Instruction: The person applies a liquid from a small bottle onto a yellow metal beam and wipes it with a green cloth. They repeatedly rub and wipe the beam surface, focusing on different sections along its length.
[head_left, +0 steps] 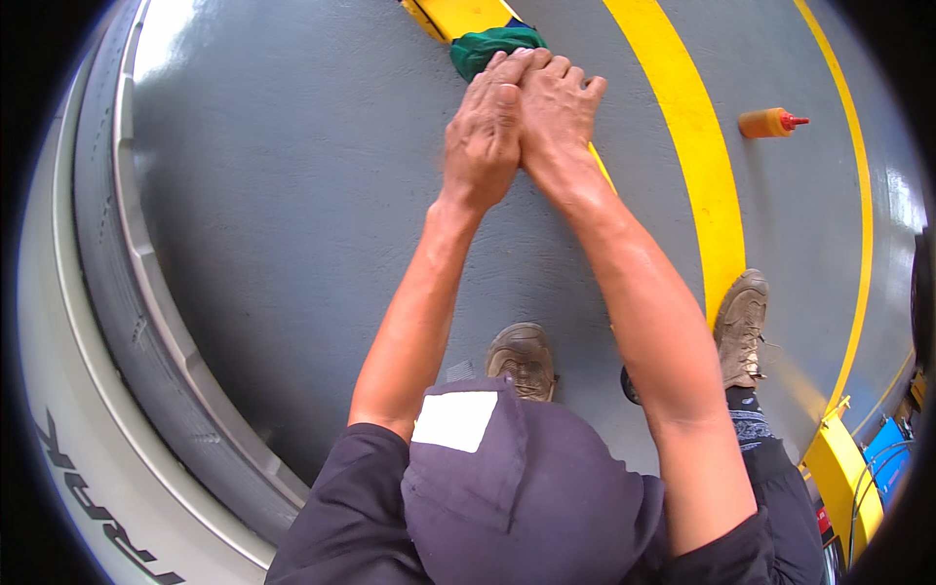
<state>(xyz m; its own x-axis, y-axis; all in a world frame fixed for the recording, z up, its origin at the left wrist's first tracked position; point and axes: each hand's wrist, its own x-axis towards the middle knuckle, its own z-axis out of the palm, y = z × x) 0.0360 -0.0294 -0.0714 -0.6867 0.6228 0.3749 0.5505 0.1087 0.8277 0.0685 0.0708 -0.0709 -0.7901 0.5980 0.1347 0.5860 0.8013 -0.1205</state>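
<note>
My two hands are together at the upper middle, arms stretched forward over the grey floor. Side by side, my left hand [481, 138] and my right hand [561, 109] touch, with their fingers bent forward and down. A crumpled green cloth [499, 42] lies just beyond the fingertips, over the end of a yellow metal piece [473, 14] that runs off the top edge. Under my right wrist shows a thin yellow bar [602, 168], mostly covered by the forearm. Whatever the fingers close on is hidden beneath the hands.
A squeeze bottle [766, 123] with orange contents and a red nozzle is at the right. Yellow stripes [682, 117] cross the floor. Along the left runs a silver vehicle body [58, 322]. Brown shoes [742, 327], a dark cap [556, 478] and a yellow stand [846, 468] are lower down.
</note>
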